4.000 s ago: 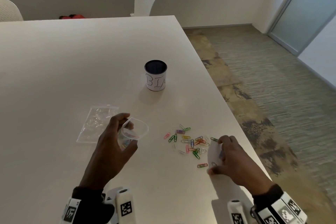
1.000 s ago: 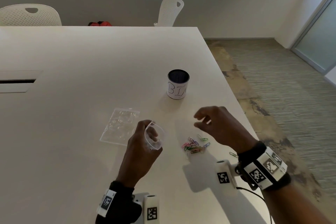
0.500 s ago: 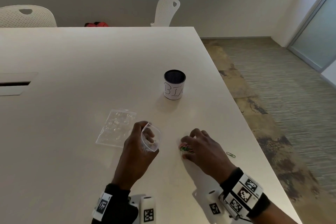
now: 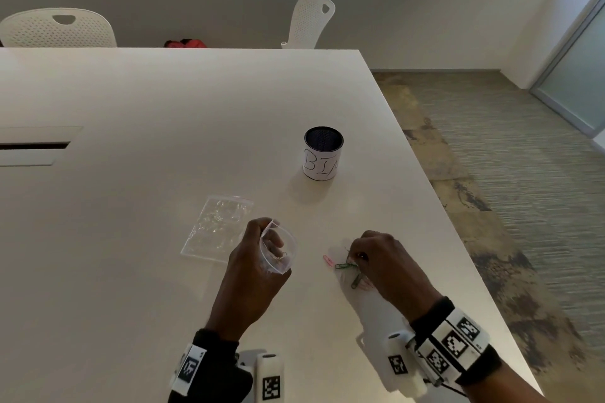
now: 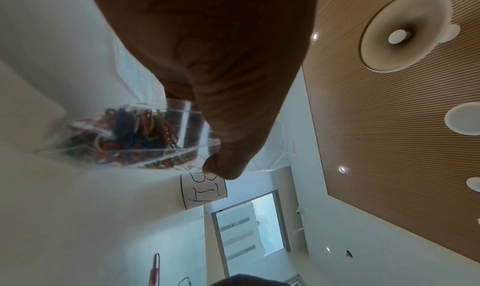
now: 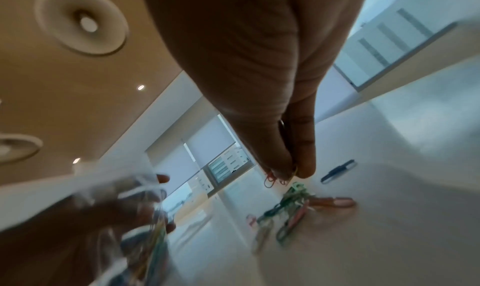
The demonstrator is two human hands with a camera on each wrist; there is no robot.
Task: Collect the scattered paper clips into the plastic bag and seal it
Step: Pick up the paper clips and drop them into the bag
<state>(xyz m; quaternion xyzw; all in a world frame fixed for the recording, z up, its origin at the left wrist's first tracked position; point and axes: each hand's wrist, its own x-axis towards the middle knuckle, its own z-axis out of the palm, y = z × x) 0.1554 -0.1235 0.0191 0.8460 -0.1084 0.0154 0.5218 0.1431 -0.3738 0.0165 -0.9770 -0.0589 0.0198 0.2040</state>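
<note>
paper clips [image 4: 347,268]: small loose cluster, green and pink, on the desk [image 4: 137,271] just under the right hand; more coloured clips already inside the plastic bag
plastic bag [image 4: 278,250]: clear, mouth open, held above the desk, left of the loose clips; the left wrist view shows it bulging with mixed-colour clips
left hand [image 4: 253,275]: fingers curled round the bag, thumb along its open rim
right hand [image 4: 384,263]: down at the cluster, thumb and fingertips pinched together; the right wrist view shows red clips hanging at the tips, though that view is blurred
second bag [image 4: 217,227]: clear, flat on the desk, just beyond the left hand, touching nothing
cup [image 4: 323,154]: white cylinder with dark inside, handwritten lettering on its side, upright, well beyond both hands
chairs [image 4: 59,28]: two white ones at the far edge of the desk
wrists: both wear bands with black-and-white marker squares
</note>
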